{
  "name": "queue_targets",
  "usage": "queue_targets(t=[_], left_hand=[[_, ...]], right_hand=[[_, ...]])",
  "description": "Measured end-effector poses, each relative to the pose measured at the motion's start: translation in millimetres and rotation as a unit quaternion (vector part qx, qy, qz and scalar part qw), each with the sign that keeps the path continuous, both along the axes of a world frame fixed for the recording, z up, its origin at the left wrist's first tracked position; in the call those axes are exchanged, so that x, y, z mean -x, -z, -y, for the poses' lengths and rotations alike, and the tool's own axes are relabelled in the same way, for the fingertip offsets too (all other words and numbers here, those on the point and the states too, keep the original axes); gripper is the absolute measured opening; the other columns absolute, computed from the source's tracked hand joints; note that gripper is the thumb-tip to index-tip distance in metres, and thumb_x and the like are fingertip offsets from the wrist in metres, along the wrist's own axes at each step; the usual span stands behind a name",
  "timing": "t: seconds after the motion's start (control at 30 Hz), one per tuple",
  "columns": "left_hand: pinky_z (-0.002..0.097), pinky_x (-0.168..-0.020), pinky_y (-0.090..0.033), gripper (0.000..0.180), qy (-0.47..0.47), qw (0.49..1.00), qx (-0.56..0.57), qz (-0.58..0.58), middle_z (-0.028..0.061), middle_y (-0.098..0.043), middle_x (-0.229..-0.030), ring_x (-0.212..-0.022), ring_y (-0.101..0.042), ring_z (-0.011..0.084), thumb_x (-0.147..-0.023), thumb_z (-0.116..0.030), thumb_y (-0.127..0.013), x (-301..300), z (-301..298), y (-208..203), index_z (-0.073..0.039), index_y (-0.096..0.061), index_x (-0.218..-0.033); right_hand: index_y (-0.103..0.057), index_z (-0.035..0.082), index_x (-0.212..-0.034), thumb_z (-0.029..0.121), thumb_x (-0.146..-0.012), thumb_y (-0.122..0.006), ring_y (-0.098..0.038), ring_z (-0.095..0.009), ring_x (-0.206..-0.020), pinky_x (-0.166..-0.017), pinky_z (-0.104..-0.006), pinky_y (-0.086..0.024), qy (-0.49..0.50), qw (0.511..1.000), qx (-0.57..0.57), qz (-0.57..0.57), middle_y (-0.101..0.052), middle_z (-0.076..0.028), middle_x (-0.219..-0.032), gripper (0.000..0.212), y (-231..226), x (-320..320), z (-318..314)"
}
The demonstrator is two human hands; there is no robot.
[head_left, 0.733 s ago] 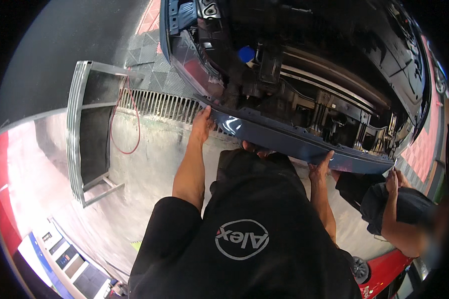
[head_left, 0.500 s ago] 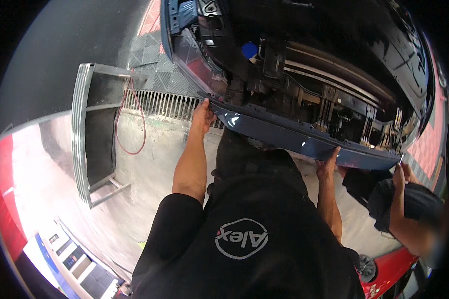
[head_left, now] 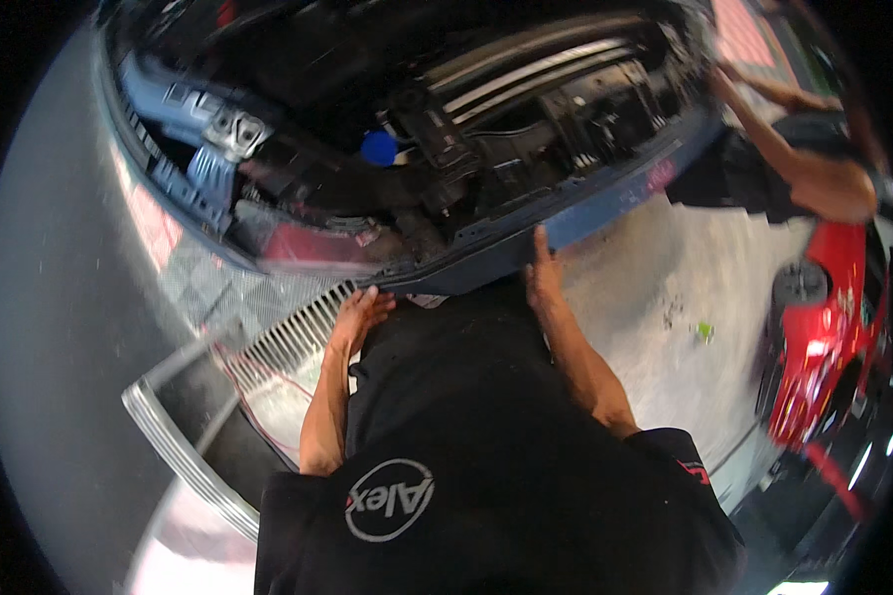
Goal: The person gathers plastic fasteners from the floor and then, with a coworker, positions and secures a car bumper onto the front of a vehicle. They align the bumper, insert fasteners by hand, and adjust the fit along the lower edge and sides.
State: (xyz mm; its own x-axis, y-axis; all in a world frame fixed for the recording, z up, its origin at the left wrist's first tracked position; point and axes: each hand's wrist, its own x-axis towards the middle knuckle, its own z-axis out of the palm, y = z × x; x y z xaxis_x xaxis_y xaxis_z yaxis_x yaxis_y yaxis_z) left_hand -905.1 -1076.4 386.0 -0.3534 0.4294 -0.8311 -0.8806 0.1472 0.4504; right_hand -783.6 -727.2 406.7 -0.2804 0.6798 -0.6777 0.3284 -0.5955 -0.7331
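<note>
A long dark-blue bumper (head_left: pixel 593 216) lies along the front of a car whose engine bay (head_left: pixel 446 129) is exposed. My left hand (head_left: pixel 360 313) is closed at the bumper's left end, just below the headlight (head_left: pixel 313 246), thumb near its top edge. Farther right, my right hand (head_left: pixel 543 275) grips the middle of the bumper with the thumb up against its outer face; its other fingers are partly hidden. At the bumper's right end are the hands and forearms of a co-worker (head_left: pixel 799 164). The view is somewhat blurred by motion.
A blue cap (head_left: pixel 378 148) shows inside the engine bay. Near my left arm stands a metal-framed stand (head_left: pixel 184 451) with a reddish hose (head_left: pixel 253 402) beside it, next to a floor grate (head_left: pixel 298 322). A red car (head_left: pixel 824 342) is at the right.
My view has swung, so the car and bumper appear turned and farther left, and more of the red car shows. Both hands stay on the bumper.
</note>
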Motion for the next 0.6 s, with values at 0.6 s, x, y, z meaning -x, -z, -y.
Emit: queue_targets(t=[0.6], left_hand=[[0.0350,-0.078,-0.055,0.035,0.172,0.983,-0.068,-0.004,0.0086,-0.073,-0.103,-0.089,-0.067,0.0177,-0.099,-0.028,-0.068,73,32,6,-0.002,-0.064,-0.122]], right_hand=[[-0.059,-0.004,-0.137,0.070,-0.078,-0.077,-0.061,-0.031,-0.125,-0.104,-0.0402,-0.047,0.037,0.997,0.072,0.015,-0.064,-0.019,-0.133,0.096,14,17,110]])
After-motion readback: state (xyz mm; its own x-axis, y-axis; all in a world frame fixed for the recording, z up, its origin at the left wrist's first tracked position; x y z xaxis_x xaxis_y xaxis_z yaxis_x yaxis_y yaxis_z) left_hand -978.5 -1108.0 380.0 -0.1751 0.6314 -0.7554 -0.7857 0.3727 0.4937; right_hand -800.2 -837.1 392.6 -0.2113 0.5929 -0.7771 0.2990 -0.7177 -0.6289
